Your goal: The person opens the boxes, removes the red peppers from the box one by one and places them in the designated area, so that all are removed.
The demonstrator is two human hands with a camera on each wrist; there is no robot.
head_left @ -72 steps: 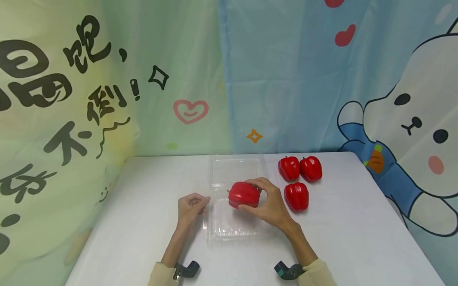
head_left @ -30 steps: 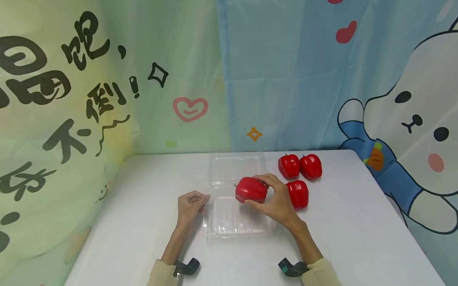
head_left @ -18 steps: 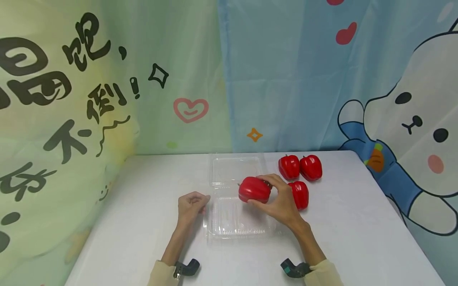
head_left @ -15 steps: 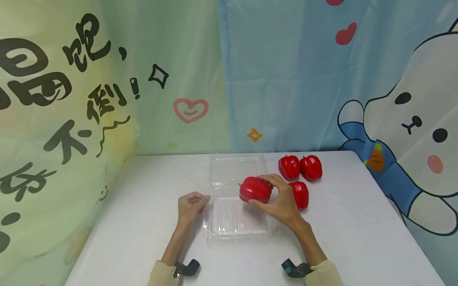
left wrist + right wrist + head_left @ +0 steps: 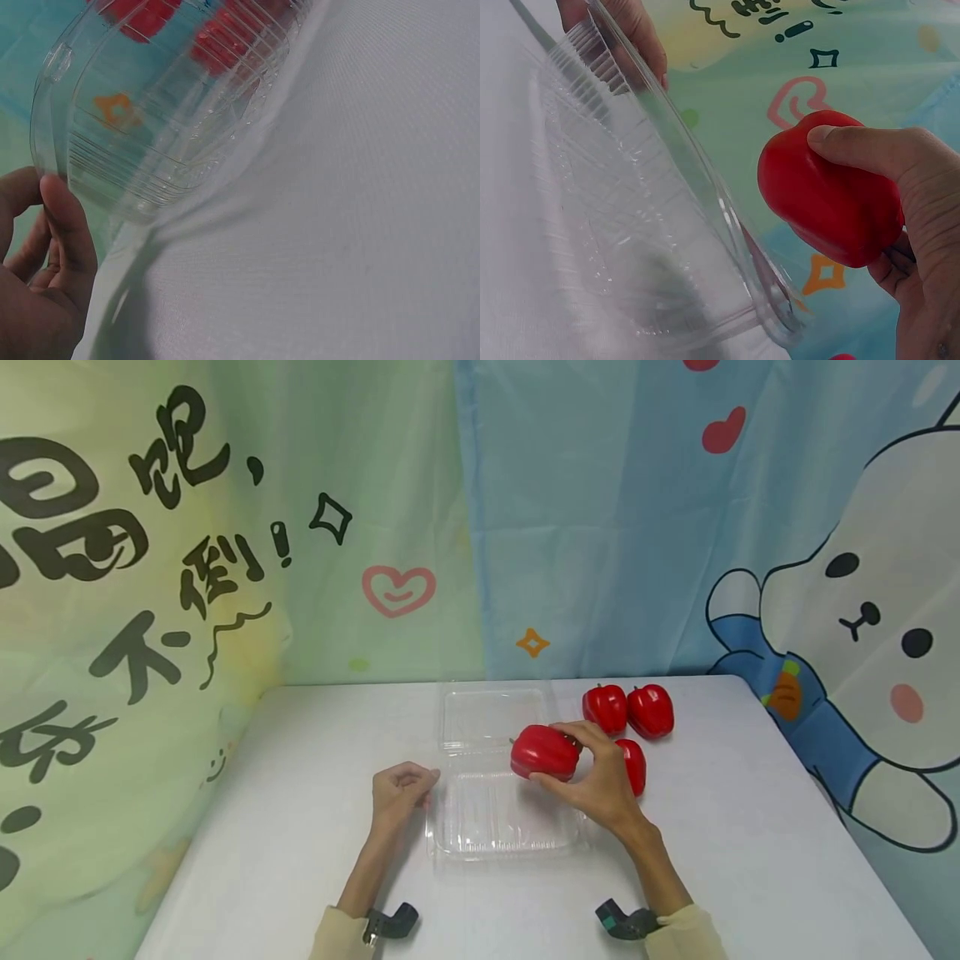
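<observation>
A red bell pepper (image 5: pixel 543 752) lies sideways in my right hand (image 5: pixel 604 777), gripped between thumb and fingers. It is held over the right part of a clear plastic clamshell box (image 5: pixel 487 835), whose lid (image 5: pixel 495 714) is folded back toward the curtain. In the right wrist view the pepper (image 5: pixel 825 187) is apart from the box's rim. My left hand (image 5: pixel 401 795) pinches the left rim of the box between thumb and finger. The left wrist view shows that pinch on the rim (image 5: pixel 45 135) up close.
Three more red bell peppers stand on the white table (image 5: pixel 750 827): two at the back, a left one (image 5: pixel 605 708) and a right one (image 5: pixel 651 711), and a nearer one (image 5: pixel 633 767) partly hidden by my right hand. A printed curtain (image 5: pixel 592 543) hangs behind the table.
My right hand has carried the pepper to the right and slightly away from me, covering more of the nearer table pepper. My left hand and the box have stayed in place.
</observation>
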